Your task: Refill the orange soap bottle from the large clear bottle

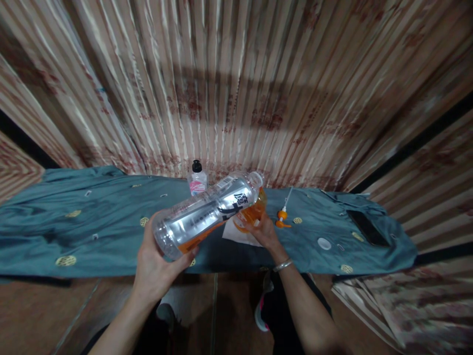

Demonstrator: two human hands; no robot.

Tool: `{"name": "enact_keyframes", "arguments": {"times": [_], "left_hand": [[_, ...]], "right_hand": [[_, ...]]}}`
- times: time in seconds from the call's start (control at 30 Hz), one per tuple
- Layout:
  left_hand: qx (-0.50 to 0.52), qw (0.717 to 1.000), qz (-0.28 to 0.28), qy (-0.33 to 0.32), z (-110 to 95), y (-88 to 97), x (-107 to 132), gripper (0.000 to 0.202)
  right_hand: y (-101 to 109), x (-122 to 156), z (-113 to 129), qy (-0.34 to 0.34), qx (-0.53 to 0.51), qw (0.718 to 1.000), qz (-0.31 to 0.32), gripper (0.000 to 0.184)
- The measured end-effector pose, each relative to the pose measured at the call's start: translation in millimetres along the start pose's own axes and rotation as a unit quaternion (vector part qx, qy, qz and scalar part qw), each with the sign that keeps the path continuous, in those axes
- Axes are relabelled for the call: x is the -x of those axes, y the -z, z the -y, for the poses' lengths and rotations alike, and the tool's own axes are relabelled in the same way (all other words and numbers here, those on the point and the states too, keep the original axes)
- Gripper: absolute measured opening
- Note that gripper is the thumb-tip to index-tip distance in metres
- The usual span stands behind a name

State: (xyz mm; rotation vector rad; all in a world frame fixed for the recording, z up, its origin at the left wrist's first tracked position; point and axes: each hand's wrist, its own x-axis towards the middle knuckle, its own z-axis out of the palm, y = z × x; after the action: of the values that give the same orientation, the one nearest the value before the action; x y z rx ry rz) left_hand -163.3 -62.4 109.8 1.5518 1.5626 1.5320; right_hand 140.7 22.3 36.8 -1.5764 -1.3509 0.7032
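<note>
My left hand (158, 261) is wrapped round the base of a large clear plastic bottle (207, 212) with a silver and orange label. The bottle lies tilted, its uncapped neck up and to the right. My right hand (264, 231) grips an orange bottle (254, 209), partly hidden behind the clear bottle's neck. The two bottle mouths are close together; whether they touch, I cannot tell. Beneath the orange bottle lies a white sheet (236, 234), perhaps paper. An orange pump head (283, 215) with a clear tube rests on the cloth to the right.
A small clear bottle with a black cap (197, 180) stands behind the large bottle. A round white cap (324, 243) and a black phone (367, 228) lie on the right of the teal cloth (111, 222). Striped curtains (229, 98) hang right behind the table.
</note>
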Motion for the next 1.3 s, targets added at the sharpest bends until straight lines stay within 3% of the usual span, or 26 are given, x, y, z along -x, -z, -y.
{"name": "enact_keyframes", "arguments": {"times": [0.13,0.27,0.43,0.77,0.97,1.1,1.3], "left_hand": [[0.010,1.000,-0.013,-0.005,-0.5,0.7,-0.9,0.081],[-0.001,1.000,0.031,0.002,1.8,4.5,-5.1,0.087],[0.017,1.000,-0.018,0.002,-2.9,-1.8,1.8,0.082],[0.030,0.999,-0.008,-0.008,12.0,-1.7,-2.3,0.087],[0.027,0.999,-0.023,-0.006,3.5,-3.5,1.0,0.081],[0.021,1.000,-0.019,-0.003,0.9,-2.8,1.8,0.081],[0.039,0.999,-0.023,0.002,5.2,-2.3,1.7,0.079]], "right_hand": [[0.6,-0.8,-4.1,-0.002,-0.009,1.000,0.013,0.063],[1.2,-1.2,-6.9,0.007,-0.003,1.000,0.018,0.065],[2.3,-2.2,-4.3,0.006,0.004,1.000,0.017,0.070],[6.1,-1.5,-1.7,0.008,0.005,0.999,0.033,0.067],[7.5,-1.0,-0.6,0.013,0.015,0.999,0.040,0.073],[15.0,1.3,2.9,0.037,0.027,0.997,0.057,0.084],[36.1,2.6,-3.1,0.060,0.079,0.992,0.074,0.076]]}}
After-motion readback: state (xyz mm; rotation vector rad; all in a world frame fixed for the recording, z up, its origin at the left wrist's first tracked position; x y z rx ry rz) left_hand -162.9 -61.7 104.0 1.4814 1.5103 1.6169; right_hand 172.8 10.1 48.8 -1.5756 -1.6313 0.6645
